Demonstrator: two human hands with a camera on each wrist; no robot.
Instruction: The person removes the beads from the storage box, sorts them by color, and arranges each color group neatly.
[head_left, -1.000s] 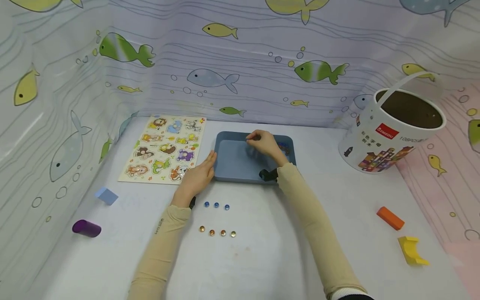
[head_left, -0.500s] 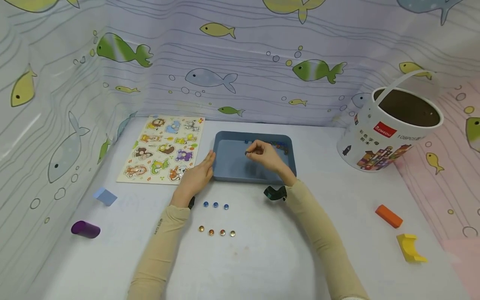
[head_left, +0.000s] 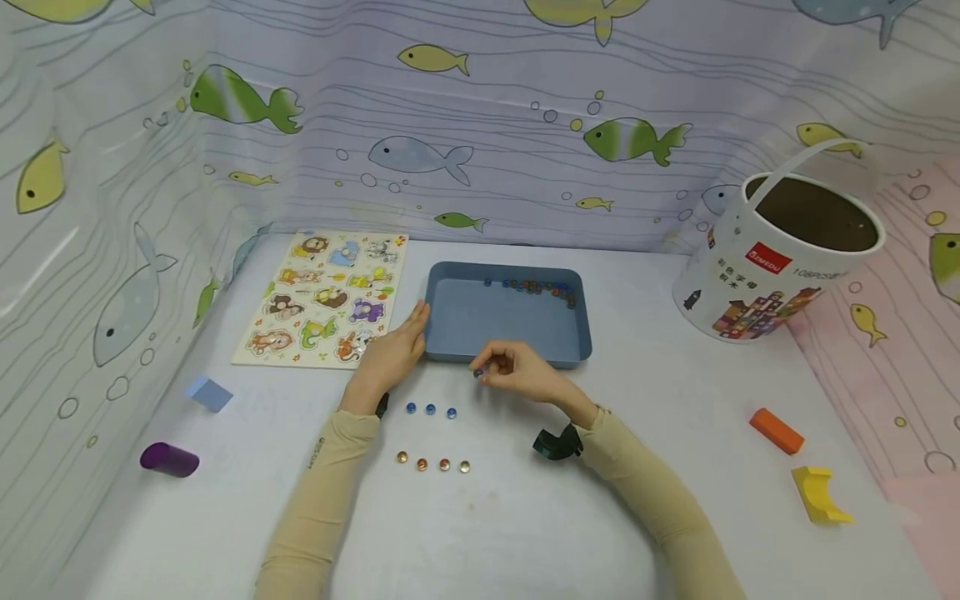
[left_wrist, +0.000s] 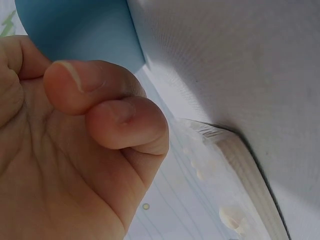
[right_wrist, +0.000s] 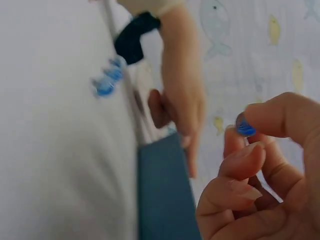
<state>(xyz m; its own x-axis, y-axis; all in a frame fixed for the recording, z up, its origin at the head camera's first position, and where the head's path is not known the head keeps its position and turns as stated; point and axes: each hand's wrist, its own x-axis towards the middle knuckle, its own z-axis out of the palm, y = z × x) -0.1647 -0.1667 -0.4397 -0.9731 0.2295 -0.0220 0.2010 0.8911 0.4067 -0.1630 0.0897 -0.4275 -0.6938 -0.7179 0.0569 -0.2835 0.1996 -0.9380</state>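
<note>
Between thumb and index finger, my right hand pinches a small blue glass marble, just in front of the tray's near edge in the head view. My left hand lies along the left side of the blue-grey tray, its fingertips at the tray's wall. Blue and amber marbles lie along the tray's back right inside. On the white table, a row of three blue marbles sits in front of the tray. Nearer me is a row of several amber marbles.
An animal puzzle board lies left of the tray, by my left hand. A large white bucket stands at the back right. Light blue and purple blocks are on the left; orange and yellow blocks are on the right.
My right hand has come from over the tray toward me, past its near edge, carrying the blue marble. The left hand stays at the tray's side.
</note>
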